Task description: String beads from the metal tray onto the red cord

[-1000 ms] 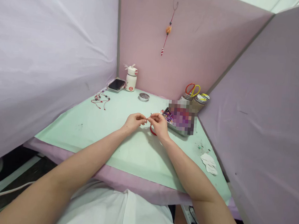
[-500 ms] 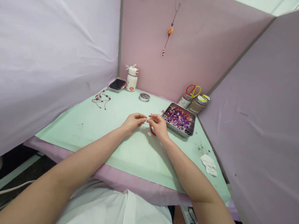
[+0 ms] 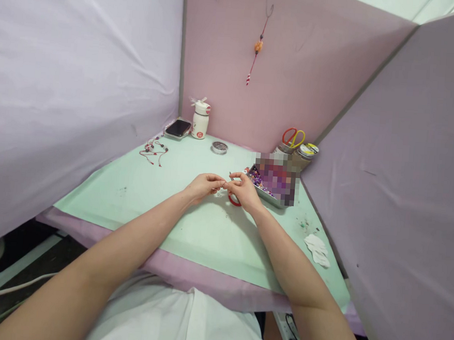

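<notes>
Pink cloth wall [image 3: 219,60] at the back, lilac cloth walls [image 3: 80,103] down both sides, and between them a table [image 3: 209,246] under a mint-green cover. Toward its right back part, a metal tray [image 3: 270,198] of small beads [image 3: 258,179], mostly masked by a pixel blur.

Just left of the tray, right hand [image 3: 245,191], fingers bent inward; impossible to tell whether pinched tight. A little farther left of the tray, left hand [image 3: 202,186], thumb and fingers drawn into a pinch. Tips of both hands together, touching or very nearly so; anything between them too small to make out. Under the right hand, near the tray's left end, red-handled scissors [image 3: 234,200], partly covered.

Close behind the tray, a jar [image 3: 283,149] with red and yellow handles [image 3: 293,138] upright in it, and a second jar [image 3: 308,150]. Left of the tray and farther back, a round tin [image 3: 219,147], then a white bottle [image 3: 199,124] and a phone [image 3: 178,128]. Far left of the tray, a beaded cord [image 3: 154,151].

Right table edge near the tray, with a crumpled tissue [image 3: 317,250] in front of the tray along that side. Front edge well forward of the tray, beneath both forearms. Widest room for moving left of the tray; tightest behind it.
</notes>
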`<state>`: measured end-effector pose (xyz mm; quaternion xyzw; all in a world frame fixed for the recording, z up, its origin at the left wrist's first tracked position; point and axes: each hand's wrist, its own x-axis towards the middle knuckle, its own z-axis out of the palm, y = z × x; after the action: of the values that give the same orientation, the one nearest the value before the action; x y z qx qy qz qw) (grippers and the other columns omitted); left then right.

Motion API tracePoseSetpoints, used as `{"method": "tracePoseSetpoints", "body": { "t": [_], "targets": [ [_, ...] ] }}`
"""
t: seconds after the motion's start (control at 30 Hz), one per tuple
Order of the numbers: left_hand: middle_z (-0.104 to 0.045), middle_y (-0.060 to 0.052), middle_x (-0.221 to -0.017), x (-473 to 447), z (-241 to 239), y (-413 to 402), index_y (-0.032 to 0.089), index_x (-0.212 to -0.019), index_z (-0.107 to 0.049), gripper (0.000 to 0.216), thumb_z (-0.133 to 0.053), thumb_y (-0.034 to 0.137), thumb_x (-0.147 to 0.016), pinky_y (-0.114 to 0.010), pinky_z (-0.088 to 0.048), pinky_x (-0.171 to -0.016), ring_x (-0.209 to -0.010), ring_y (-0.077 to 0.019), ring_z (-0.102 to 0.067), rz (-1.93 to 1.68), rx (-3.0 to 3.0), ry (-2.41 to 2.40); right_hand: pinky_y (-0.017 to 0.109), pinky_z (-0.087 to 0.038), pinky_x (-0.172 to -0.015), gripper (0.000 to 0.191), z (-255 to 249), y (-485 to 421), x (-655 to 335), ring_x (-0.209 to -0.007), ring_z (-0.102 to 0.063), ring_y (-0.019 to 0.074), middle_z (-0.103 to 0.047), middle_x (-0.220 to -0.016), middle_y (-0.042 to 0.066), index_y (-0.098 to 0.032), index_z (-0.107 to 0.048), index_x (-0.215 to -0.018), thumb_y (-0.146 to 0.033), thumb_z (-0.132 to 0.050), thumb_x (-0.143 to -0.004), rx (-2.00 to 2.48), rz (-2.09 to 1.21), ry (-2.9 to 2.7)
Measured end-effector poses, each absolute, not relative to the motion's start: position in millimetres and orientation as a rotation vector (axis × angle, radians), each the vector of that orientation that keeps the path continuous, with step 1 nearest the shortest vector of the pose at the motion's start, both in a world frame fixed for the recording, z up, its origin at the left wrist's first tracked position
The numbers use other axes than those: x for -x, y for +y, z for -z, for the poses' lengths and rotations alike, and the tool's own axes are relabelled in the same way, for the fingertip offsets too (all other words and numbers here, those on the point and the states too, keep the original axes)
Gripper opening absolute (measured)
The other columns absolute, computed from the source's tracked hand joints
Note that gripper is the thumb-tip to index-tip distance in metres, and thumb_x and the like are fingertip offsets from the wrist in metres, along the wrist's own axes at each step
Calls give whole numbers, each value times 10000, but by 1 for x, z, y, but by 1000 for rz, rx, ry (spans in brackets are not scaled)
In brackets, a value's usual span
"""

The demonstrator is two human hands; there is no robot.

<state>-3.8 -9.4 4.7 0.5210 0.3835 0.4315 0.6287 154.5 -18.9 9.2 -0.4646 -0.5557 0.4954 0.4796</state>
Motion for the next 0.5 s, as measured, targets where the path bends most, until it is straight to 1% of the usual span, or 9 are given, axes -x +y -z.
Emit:
{"method": "tracePoseSetpoints", "body": {
  "t": [0.1, 0.17, 0.3, 0.4, 0.5],
  "targets": [
    [-633, -25, -700, 3, -5, -9, 147, -749, -680, 268, -761, 355, -601, -262, -379, -637, -648, -104, -523, -1023, -1179, 862, 239, -410, -550, 461, -8, -18, -155, -541, -519, 92, -645, -652, -44, -203, -494, -942, -342, -741, -579, 1108, -1217, -1352],
    [-616, -14, -685, 3, -6, -8, 153, -734, -670, 265, -760, 362, -598, -259, -382, -643, -653, -103, -520, -1076, -1145, 859, 235, -407, -554, 425, -5, -16, -154, -563, -521, 91, -650, -688, -29, -199, -538, -915, -367, -745, -583, 1100, -1207, -1367],
    [-570, 5, -638, 2, -7, -7, 160, -711, -654, 263, -760, 369, -592, -248, -376, -619, -631, -98, -488, -1147, -1102, 890, 226, -372, -510, 284, -1, -15, -152, -544, -478, 89, -622, -675, -12, -192, -620, -762, -432, -705, -635, 1128, -1156, -1419],
    [-571, 1, -646, 2, -7, -7, 161, -714, -652, 267, -764, 367, -587, -243, -382, -615, -634, -98, -486, -1148, -1096, 888, 223, -335, -475, 238, 0, -15, -150, -505, -428, 84, -585, -619, -20, -199, -624, -694, -426, -682, -653, 1153, -1116, -1407],
    [-580, -7, -652, 1, -6, -7, 160, -717, -658, 280, -770, 375, -576, -246, -388, -612, -635, -101, -485, -1151, -1103, 882, 225, -336, -476, 223, -1, -17, -149, -508, -425, 87, -588, -631, -15, -202, -621, -680, -417, -672, -656, 1160, -1077, -1403]
  ]
}}
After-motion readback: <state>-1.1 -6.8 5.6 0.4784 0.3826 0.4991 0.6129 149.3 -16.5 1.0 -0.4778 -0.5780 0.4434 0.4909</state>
